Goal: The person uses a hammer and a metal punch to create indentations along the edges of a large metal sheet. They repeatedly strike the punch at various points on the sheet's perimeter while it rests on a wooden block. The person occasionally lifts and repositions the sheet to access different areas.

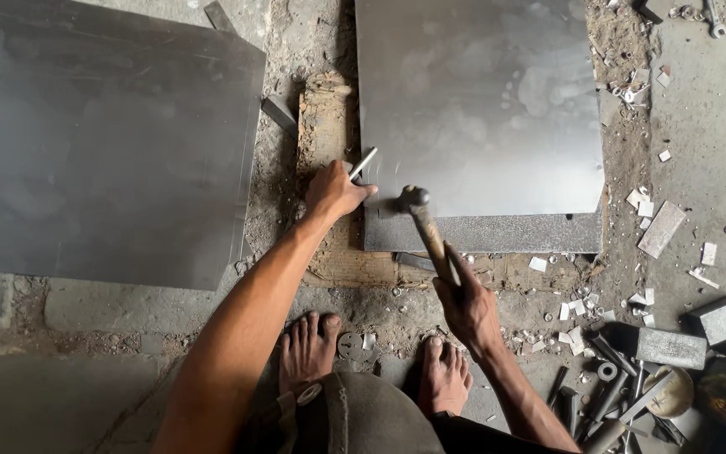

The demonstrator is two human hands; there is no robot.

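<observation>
My left hand grips a thin metal punch, its tip against the left edge of a grey metal sheet. My right hand holds the wooden handle of a hammer. The hammer's head hangs just right of my left hand, over the sheet's near left corner. The sheet lies on a darker metal plate and a worn wooden block. My two bare feet show at the bottom of the head view.
A second large metal sheet lies on the floor at left. Small metal offcuts, washers, metal blocks and pipe pieces are scattered at right and lower right on the dirty concrete floor.
</observation>
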